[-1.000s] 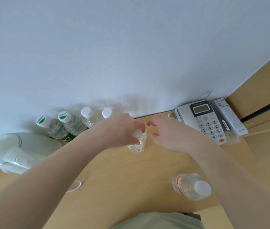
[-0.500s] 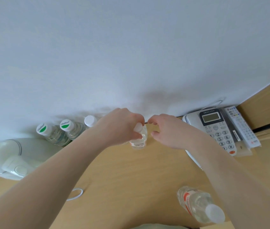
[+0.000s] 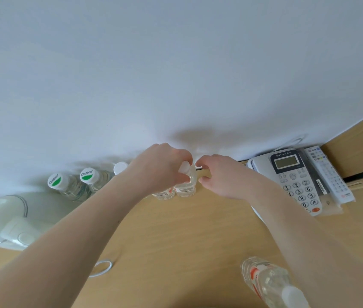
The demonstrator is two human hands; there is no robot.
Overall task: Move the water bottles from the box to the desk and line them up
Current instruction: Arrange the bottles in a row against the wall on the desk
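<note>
A row of clear water bottles stands along the wall on the wooden desk. Two carry green-and-white caps, a third shows a plain white cap, and another bottle is mostly hidden under my left hand. My left hand grips the neck of the white-capped bottle at the row's right end, which stands upright on the desk. My right hand hovers just to its right with fingers loosely curled, holding nothing. One more bottle stands near the front right.
A white kettle sits at the left. A desk phone and a remote control lie at the right, against a wooden panel. A white cable loop lies on the desk. The white wall runs behind the row.
My left hand has carried the bottle back toward the wall, up against the row's right end. My right hand followed alongside. The view has shifted.
</note>
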